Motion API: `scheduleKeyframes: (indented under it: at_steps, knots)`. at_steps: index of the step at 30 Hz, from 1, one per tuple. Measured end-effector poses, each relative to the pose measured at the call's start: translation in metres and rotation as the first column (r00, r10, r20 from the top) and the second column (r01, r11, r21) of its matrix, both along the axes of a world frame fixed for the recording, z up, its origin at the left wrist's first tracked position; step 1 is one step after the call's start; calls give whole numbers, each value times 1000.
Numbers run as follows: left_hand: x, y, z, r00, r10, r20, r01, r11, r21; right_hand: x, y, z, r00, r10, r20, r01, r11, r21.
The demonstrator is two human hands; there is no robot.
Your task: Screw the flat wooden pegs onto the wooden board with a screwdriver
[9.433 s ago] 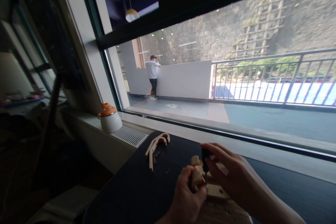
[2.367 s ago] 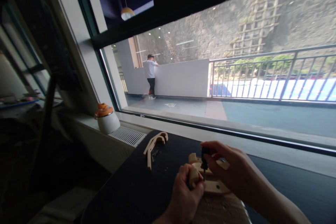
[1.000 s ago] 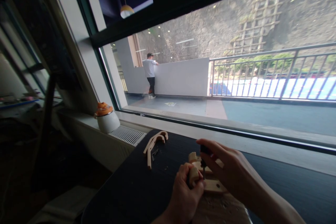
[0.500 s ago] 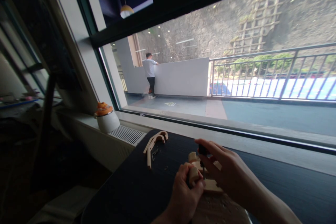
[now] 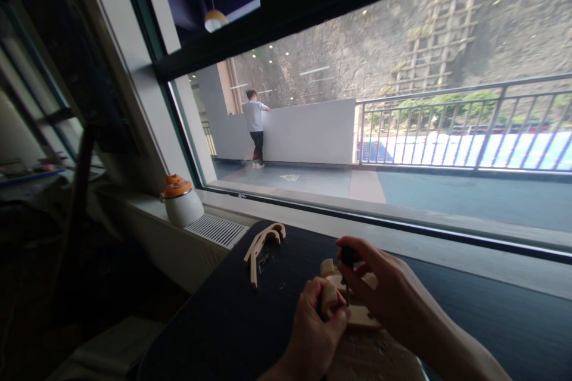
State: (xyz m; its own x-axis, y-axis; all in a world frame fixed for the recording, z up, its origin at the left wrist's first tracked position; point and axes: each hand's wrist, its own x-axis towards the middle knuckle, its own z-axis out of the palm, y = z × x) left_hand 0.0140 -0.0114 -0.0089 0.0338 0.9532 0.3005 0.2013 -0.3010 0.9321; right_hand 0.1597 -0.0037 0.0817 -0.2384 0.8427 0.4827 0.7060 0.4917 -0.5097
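My left hand (image 5: pixel 311 326) is closed around the rounded end of a pale wooden piece (image 5: pixel 329 296), thumb pressed along its near side. My right hand (image 5: pixel 393 283) pinches the black handle of a screwdriver (image 5: pixel 347 256) from above. Its thin shaft points down to the wood beside my left thumb; the tip is too small to make out. Part of another rounded wooden end (image 5: pixel 328 266) shows just beyond. Under the work lies a worn brown board (image 5: pixel 373 360).
Two hook-shaped wooden pieces (image 5: pixel 254 259) lie on the dark table (image 5: pixel 214 315), with several small screws (image 5: pixel 264 260) beside them. On the sill stands a white pot with an orange top (image 5: pixel 182 205). Behind the window, a person (image 5: pixel 255 122) leans on a wall.
My right hand's fingers have shifted round the screwdriver handle, which now sits slightly lower and further right. My left hand keeps its grip on the wood.
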Motion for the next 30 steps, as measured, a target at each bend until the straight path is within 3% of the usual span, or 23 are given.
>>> scheduleKeyframes:
  at_steps: [7, 15, 23, 30]
  knots:
    - [-1, 2, -5, 999, 2, -48, -2, 1000, -9, 0, -2, 3, 992, 120, 28, -121, 992, 48]
    - [0, 1, -2, 998, 18, -57, -18, 1000, 4, 5, 6, -6, 998, -42, 39, 42, 999, -2]
    - [0, 1, 1, 999, 9, -47, -9, 1000, -1, 5, 0, 4, 998, 60, -12, -59, 996, 68]
    - [-1, 1, 0, 1000, -12, -26, 12, 1000, -14, 6, 6, 1, 999, 14, -45, -12, 999, 39]
